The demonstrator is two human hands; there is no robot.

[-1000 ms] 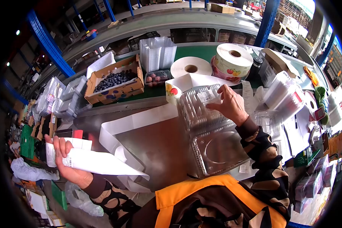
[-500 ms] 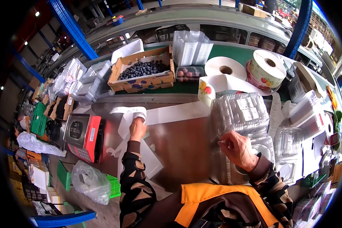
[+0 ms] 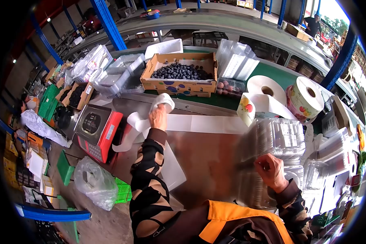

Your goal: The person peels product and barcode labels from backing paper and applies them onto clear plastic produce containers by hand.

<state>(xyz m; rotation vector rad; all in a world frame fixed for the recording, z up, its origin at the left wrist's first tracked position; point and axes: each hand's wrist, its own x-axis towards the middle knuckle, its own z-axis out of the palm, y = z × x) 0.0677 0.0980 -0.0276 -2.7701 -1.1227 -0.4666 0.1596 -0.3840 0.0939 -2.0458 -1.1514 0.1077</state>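
My left hand [image 3: 158, 117] is closed around a looped bunch of white paper strip [image 3: 207, 123], held above the metal tabletop. From there the strip runs right to a fruit-printed label [image 3: 246, 108] beside a flat-lying label roll [image 3: 253, 86]. A loose white curl hangs left of the hand. My right hand [image 3: 271, 173] has curled fingers, in front of stacked clear plastic clamshell boxes [image 3: 278, 138]. Whatever its fingertips hold, if anything, is too small to make out.
A red scale [image 3: 96, 132] stands at left. Behind the tabletop are a cardboard box of dark blue berries [image 3: 179, 75], upright stacked clear trays [image 3: 236, 59], a packed fruit punnet [image 3: 230, 87] and a second label roll [image 3: 307, 97]. A person [image 3: 313, 25] is far back right.
My left hand has moved away from me with the paper strip, which bunches more around it. My right hand stays curled by the clamshell boxes. The whole view has shifted.
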